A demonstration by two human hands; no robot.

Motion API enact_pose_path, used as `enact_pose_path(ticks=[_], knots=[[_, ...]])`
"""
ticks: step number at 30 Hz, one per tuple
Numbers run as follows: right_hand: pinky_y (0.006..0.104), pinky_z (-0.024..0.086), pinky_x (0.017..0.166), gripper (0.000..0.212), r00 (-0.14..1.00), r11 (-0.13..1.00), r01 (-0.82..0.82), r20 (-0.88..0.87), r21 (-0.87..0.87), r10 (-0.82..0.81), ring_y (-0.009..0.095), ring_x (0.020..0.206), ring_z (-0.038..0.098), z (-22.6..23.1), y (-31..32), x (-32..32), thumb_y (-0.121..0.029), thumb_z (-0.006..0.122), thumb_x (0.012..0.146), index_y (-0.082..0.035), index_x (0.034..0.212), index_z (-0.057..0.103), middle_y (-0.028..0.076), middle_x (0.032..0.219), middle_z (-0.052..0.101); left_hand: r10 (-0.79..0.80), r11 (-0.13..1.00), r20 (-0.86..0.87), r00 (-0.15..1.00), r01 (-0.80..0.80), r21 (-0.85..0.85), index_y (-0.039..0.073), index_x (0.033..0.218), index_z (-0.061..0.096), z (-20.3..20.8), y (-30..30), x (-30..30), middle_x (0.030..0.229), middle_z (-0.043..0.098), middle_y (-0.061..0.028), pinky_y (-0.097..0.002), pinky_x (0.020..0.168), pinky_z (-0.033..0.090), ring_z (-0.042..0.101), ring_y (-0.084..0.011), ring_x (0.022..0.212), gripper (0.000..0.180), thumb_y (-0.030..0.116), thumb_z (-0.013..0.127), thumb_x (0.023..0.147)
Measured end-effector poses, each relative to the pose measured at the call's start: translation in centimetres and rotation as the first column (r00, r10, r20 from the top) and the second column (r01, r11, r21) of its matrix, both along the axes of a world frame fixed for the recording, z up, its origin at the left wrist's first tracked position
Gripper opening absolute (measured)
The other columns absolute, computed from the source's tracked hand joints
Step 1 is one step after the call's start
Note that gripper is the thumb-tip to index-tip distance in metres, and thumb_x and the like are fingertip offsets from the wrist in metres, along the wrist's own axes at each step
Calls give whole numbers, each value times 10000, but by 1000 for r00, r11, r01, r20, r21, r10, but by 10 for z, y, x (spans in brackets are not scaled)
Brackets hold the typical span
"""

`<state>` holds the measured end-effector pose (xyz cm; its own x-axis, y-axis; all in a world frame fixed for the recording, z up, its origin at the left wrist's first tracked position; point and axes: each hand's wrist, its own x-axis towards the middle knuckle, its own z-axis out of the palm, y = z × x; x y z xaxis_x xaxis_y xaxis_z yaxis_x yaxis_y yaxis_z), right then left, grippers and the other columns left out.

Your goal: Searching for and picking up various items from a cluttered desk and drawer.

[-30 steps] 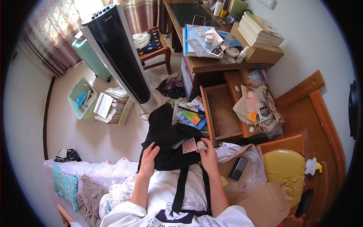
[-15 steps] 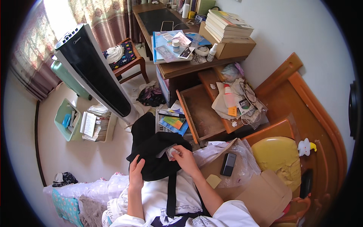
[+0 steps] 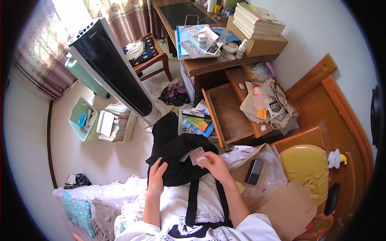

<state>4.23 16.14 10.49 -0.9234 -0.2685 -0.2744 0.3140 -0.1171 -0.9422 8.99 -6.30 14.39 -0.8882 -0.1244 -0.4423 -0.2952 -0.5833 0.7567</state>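
Observation:
A black cloth bag [image 3: 173, 154] with a long black strap lies over my lap. My left hand [image 3: 157, 174] grips its left side, thumb in front and the other fingers partly hidden. Between the fingertips of my right hand [image 3: 217, 166] is a small pinkish-white packet [image 3: 197, 156], flat and partly see-through, held over the bag at its opening. A pale edge of something shows in the bag just left of the packet; I cannot make out what it is.
An open wooden drawer [image 3: 229, 114] juts from the desk ahead, with cloth and packages [image 3: 263, 102] beside it. At right lie a dark oblong device [image 3: 253, 172], bubble wrap and cardboard [image 3: 285, 205]. A tower fan [image 3: 116, 72] and two bins [image 3: 82, 120] stand at left.
My right hand has drawn the packet up and out from the bag, so more of it shows. My left hand keeps its hold. The whole view has shifted slightly.

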Motion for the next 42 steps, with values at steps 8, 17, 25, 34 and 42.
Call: enact_pose_path(ticks=[8,17,25,34,42], knots=[[417,456,862,397,845,747,210,-502,631,186,382,1000,543,25,-40,-12,12,619,765,-11,1156,550,180,1050,571,134,991,-136,982,-135,5,-40,1235,494,6,-13,5,1146,601,-120,-291,920,458,591,-175,1024,348,103,543,922],[389,466,814,366,758,644,532,-648,549,-74,330,997,558,34,-11,3,-102,660,791,-11,1126,541,141,1060,579,173,982,-278,945,-188,-28,-16,1143,536,21,-18,-11,1074,629,-110,-281,852,487,616,-167,961,263,150,516,939],[411,413,513,243,850,776,409,-509,480,-133,431,604,530,67,-21,-22,-183,628,858,12,761,519,219,614,522,201,975,-165,966,-214,-68,-35,1226,499,32,10,-33,1168,592,-112,-295,902,464,585,-185,1042,338,161,499,951],[383,418,566,227,784,678,598,-489,428,-382,406,633,530,16,19,-52,-179,538,908,48,890,537,254,682,531,61,867,-60,996,-83,-491,-92,1318,415,-42,37,-96,1188,562,-131,-253,974,350,502,-160,1092,529,267,547,952],[354,456,573,250,907,791,390,-48,472,-418,293,626,611,-49,97,-44,-248,594,900,2,889,582,154,700,629,99,982,75,992,-86,-167,-47,1219,508,-50,31,-82,1099,605,-90,-252,867,453,574,-132,978,397,252,525,959]])
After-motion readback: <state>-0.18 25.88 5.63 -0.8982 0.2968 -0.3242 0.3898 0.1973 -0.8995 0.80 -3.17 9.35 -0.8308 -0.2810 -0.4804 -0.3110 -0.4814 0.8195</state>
